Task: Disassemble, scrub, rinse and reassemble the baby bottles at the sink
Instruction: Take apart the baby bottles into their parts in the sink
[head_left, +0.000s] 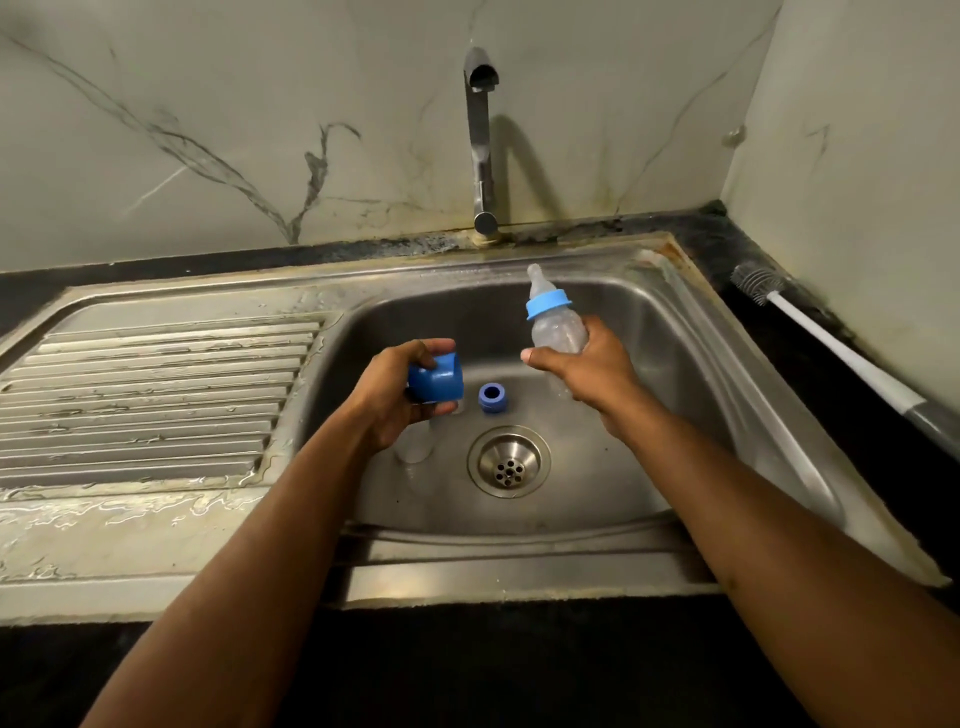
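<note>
fingers (597, 358) round bottle (557, 325) — blue cap (435, 382) in left hand (400, 400)

The clear plastic baby bottle (558, 330) carries a light blue screw ring (548, 303) and a milky translucent teat (538, 278). The domed plastic cap (435, 381) is a deeper blue, as is the small blue ring (492, 397) lying on the grey stainless steel sink (675, 332). The bottle brush (826, 343) has grey bristles and a white handle. The pale wall tiles (208, 130) show dark grey marble veining.
</note>
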